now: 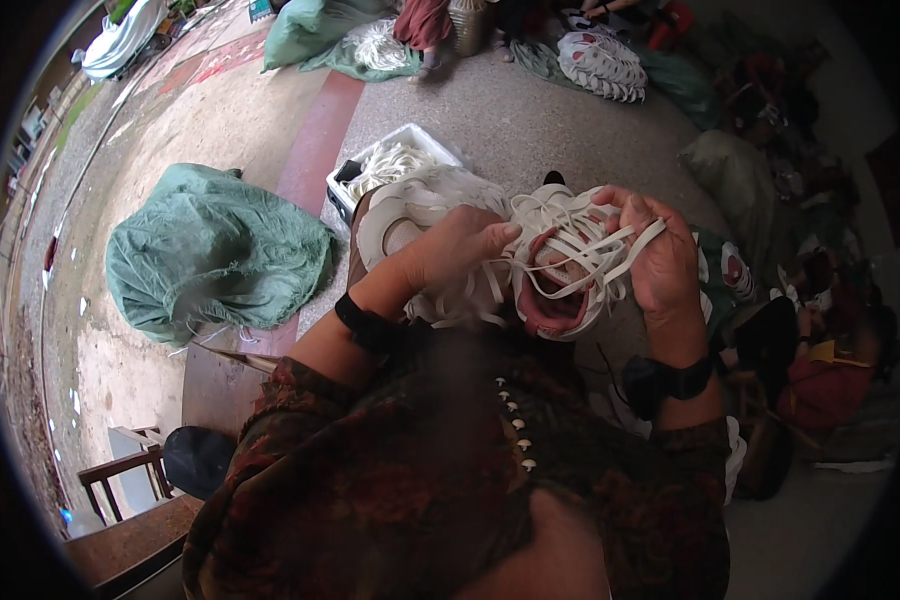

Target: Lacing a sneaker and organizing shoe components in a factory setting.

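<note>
A white shoe with dark red lining [556, 312] lies between my hands, its opening toward me. Loose white shoelaces [570, 222] are heaped over it. My right hand [662, 262] is closed at the shoe's right side, with a flat white lace pinched between thumb and fingers and its end sticking out. To the left, my left hand [460, 245] is curled over the laces beside the shoe. Its thumb points right, while the fingertips are hidden, and what they grip cannot be made out. White shoe pieces [395, 222] lie under and beyond my left wrist.
Beyond my left hand stands a white foam box [410, 140] of laces. A green cloth-like sack [215, 255] sits on the floor at left, near a wooden chair [120, 480]. Further sacks and a bundle of white shoe parts [602, 66] lie ahead. People sit at far right.
</note>
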`<state>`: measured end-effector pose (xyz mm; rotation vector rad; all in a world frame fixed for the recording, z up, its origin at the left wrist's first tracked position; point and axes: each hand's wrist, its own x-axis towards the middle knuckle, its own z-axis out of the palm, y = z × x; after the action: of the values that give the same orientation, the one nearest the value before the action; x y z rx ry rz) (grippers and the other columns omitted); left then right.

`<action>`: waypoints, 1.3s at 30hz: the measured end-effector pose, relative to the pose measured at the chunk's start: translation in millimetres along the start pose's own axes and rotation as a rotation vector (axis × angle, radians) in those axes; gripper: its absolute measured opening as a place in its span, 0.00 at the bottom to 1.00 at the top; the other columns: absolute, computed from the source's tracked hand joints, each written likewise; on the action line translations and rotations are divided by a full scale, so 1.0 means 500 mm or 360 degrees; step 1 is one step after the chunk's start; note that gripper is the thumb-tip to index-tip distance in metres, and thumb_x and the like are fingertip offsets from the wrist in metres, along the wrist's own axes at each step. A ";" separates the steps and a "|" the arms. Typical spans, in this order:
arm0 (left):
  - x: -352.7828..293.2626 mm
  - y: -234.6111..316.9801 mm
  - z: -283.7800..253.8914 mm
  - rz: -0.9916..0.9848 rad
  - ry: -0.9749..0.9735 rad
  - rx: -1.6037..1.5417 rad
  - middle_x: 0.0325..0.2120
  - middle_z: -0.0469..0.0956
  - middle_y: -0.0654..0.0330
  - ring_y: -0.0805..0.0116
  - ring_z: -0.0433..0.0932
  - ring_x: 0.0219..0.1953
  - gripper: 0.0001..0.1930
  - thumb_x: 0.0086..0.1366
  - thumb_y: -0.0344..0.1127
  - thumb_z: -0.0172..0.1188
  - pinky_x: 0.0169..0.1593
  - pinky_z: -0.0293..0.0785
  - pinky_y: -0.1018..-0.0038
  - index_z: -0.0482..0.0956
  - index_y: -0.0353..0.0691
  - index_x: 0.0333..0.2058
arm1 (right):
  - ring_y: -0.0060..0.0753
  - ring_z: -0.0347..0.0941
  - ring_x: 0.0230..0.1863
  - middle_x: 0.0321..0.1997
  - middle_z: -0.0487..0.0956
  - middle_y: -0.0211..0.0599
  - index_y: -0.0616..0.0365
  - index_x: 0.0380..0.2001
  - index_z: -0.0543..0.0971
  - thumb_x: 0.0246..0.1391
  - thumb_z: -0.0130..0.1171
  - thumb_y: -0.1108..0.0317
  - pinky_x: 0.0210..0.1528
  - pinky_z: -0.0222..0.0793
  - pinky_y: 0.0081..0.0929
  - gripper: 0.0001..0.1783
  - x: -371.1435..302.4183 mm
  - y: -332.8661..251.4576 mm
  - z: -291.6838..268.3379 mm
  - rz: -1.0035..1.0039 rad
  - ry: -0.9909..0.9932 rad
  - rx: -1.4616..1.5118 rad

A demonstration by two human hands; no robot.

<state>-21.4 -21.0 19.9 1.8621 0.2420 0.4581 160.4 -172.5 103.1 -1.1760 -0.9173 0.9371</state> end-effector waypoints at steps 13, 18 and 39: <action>0.004 -0.005 0.052 0.0291 0.0127 0.1048 0.18 0.73 0.45 0.42 0.72 0.23 0.19 0.67 0.43 0.45 0.27 0.68 0.59 0.73 0.36 0.23 | 0.13 0.64 0.20 0.16 0.68 0.24 0.60 0.25 0.74 0.60 0.51 0.60 0.23 0.59 0.12 0.15 0.051 0.004 0.123 0.0214 -0.0460 -0.0259; -0.012 -0.032 0.015 0.0090 0.0152 0.0042 0.16 0.71 0.48 0.61 0.71 0.20 0.17 0.69 0.41 0.43 0.28 0.67 0.67 0.73 0.33 0.29 | 0.12 0.69 0.25 0.28 0.75 0.27 0.61 0.35 0.74 0.56 0.55 0.69 0.24 0.65 0.12 0.07 0.081 0.049 0.064 -0.0024 -0.0564 -0.0215; -0.028 -0.021 0.003 0.0025 0.0518 -0.0586 0.16 0.65 0.66 0.75 0.62 0.19 0.21 0.68 0.48 0.43 0.23 0.59 0.77 0.67 0.41 0.20 | 0.18 0.68 0.22 0.19 0.73 0.25 0.64 0.25 0.77 0.48 0.56 0.76 0.27 0.64 0.20 0.03 0.058 0.135 0.047 -0.0104 -0.0719 -0.1130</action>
<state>-32.8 -24.4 6.8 1.4263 0.3364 0.7644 141.2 -128.6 42.7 -1.5349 -1.7371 0.8602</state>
